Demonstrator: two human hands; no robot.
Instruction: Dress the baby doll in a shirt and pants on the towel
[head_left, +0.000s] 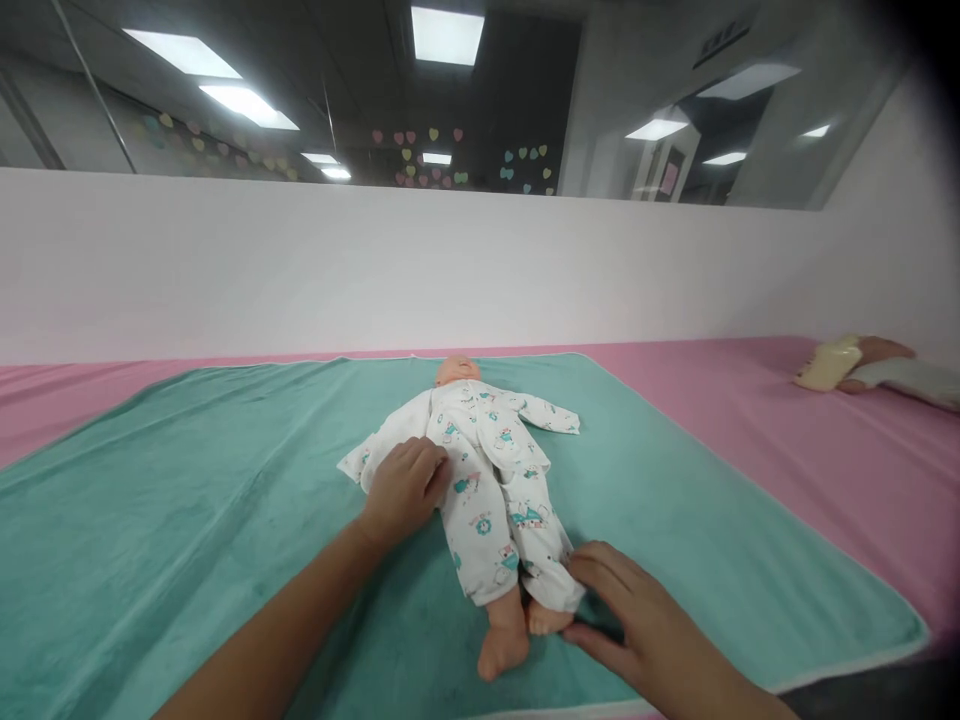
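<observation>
A baby doll (459,370) lies on its back, head away from me and bare feet towards me. It wears a white printed jacket (486,398) and matching baby pants (476,510). My left hand (409,482) rests at the doll's hip on the left, its fingers curled against the pants beside the jacket's edge; the fingertips are partly hidden. At the lower right, my right hand (637,610) has its fingers and thumb at the cuff of the pants, next to a foot (547,618). Both lower legs are covered down to around the ankles.
Under the doll spreads a green blanket (225,500) with a pale edge, over a pink sheet (720,400). Another doll (885,352), wearing a yellowish diaper (829,362), lies at the far right. A white wall (375,265) with glass above it stands behind.
</observation>
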